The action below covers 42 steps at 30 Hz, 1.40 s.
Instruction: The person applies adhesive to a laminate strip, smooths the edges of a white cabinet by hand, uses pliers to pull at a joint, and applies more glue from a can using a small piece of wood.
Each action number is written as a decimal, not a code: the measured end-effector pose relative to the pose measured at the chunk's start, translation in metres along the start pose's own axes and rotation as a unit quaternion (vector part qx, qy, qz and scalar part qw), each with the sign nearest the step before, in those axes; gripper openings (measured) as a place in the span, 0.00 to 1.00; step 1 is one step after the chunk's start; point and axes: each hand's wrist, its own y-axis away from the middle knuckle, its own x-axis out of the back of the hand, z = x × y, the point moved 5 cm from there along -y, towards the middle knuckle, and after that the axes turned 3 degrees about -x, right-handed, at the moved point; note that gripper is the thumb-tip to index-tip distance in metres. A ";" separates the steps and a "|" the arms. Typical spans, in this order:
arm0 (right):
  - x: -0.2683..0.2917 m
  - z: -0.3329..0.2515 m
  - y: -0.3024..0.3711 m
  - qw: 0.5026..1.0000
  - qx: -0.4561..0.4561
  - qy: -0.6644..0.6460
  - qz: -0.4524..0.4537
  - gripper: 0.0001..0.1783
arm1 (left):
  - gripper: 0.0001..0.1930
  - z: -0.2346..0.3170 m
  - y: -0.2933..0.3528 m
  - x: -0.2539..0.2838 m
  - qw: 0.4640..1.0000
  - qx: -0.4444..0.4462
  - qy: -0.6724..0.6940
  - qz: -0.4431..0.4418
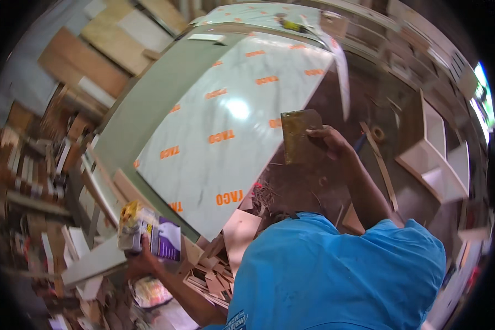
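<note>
My left hand (140,258) grips a rectangular metal can (169,242) at the lower left, its label purple and white and its top crusted yellow-brown. The can is tilted beyond the near left edge of the work table. Raised at the right, my right hand (331,140) pinches one side of a flat rectangular brown piece (300,135), like a spreader, with a glossy, stained face. It hangs beside a white marble-patterned sheet (203,170) with orange print. That sheet lies askew over a larger grey-green board (143,110).
Wood panels (102,49) lean at the far left, above stacked offcuts. Wood scraps (217,275) lie low in front of the table. An open white-sided box frame (432,146) and a long wooden strip (380,165) are at the right. A yellow-black tool (291,25) rests at the table's far end.
</note>
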 end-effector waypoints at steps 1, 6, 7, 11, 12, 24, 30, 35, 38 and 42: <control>0.013 0.005 0.014 0.999 0.006 -0.005 0.043 0.13 | 0.41 0.011 0.000 0.009 0.995 0.012 -0.094 0.004; 0.071 0.036 0.084 0.990 -0.004 0.003 0.143 0.13 | 0.42 0.055 -0.002 0.020 0.993 -0.044 0.069 -0.090; 0.082 0.046 0.100 0.984 0.008 0.026 0.177 0.13 | 0.42 0.077 0.001 0.015 0.991 -0.042 0.069 -0.106; 0.098 0.048 0.144 0.988 0.002 -0.010 0.152 0.12 | 0.43 0.142 0.006 -0.014 0.963 -0.121 0.088 -0.224; 0.103 0.049 0.150 0.987 0.008 -0.016 0.161 0.12 | 0.44 0.154 0.007 -0.031 0.947 -0.153 0.093 -0.267; 0.129 -0.063 0.166 0.986 0.082 -0.132 0.061 0.14 | 0.54 0.333 0.191 -0.288 0.755 -0.188 0.184 -0.601; 0.224 -0.122 0.137 0.986 0.089 -0.101 0.101 0.14 | 0.54 0.406 0.301 -0.420 0.675 -0.288 0.164 -0.660; 0.305 -0.143 0.117 0.982 0.017 -0.114 0.146 0.13 | 0.52 0.457 0.374 -0.509 0.629 -0.320 0.164 -0.689; 0.345 -0.161 0.102 0.980 0.035 -0.086 0.178 0.13 | 0.52 0.495 0.401 -0.562 0.606 -0.347 0.147 -0.700; 0.396 -0.165 0.081 0.965 0.063 -0.112 0.227 0.15 | 0.51 0.538 0.432 -0.622 0.552 -0.352 0.133 -0.744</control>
